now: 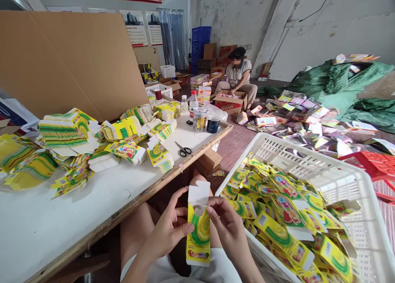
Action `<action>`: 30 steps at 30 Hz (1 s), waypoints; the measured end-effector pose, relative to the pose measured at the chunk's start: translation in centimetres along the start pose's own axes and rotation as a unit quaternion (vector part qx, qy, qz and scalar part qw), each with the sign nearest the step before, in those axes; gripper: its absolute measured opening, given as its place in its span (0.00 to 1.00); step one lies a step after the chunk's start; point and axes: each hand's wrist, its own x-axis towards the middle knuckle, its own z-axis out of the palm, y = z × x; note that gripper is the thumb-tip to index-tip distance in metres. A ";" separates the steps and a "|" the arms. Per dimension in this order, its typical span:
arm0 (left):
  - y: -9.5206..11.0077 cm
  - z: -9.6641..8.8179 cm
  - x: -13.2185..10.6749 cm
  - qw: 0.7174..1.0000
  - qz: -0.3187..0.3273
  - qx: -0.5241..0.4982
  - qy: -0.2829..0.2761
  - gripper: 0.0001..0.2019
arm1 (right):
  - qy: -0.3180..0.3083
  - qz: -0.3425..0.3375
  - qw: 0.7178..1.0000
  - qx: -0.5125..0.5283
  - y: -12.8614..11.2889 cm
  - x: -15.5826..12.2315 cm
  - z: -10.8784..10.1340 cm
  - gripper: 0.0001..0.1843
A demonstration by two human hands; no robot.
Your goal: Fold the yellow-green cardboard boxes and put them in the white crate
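A yellow and green printed carton point(199, 237) stands upright over my lap, its white end flaps raised at the top. My left hand point(169, 225) grips its left edge, thumb on the front face. On the other side, the fingers of my right hand point(226, 219) pinch the carton near the base of the white flap. To my right, a white plastic basket point(367, 196) holds many cartons of the same print. Stacks of flat cartons point(63, 132) lie on the white table point(101, 217) to my left.
Black-handled scissors point(184, 151) lie near the table's wooden edge. Behind them stand a jar point(200, 120), a dark mug point(213, 125) and a red-capped bottle point(193, 104). A seated person point(239, 75) reaches into a cardboard box point(230, 104). Loose cartons cover the floor at right, beside a red stool point(375, 167).
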 end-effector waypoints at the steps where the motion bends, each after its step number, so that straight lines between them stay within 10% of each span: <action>1: -0.1 0.0 0.1 1.000 -0.005 0.005 -0.005 0.36 | 0.014 0.003 1.000 0.003 0.0 0.0 0.0 0.12; 6: -0.6 -0.2 0.5 0.996 0.024 0.083 0.036 0.20 | 0.005 -0.051 0.996 -0.076 -0.4 0.3 -0.8 0.15; 17: -0.9 0.0 0.5 0.989 0.038 0.136 0.041 0.24 | -0.052 0.019 0.967 -0.247 0.5 0.6 0.1 0.16; 30: -0.7 -0.2 0.5 0.996 0.017 0.064 0.060 0.23 | -0.097 0.010 0.978 -0.182 0.2 0.5 0.0 0.16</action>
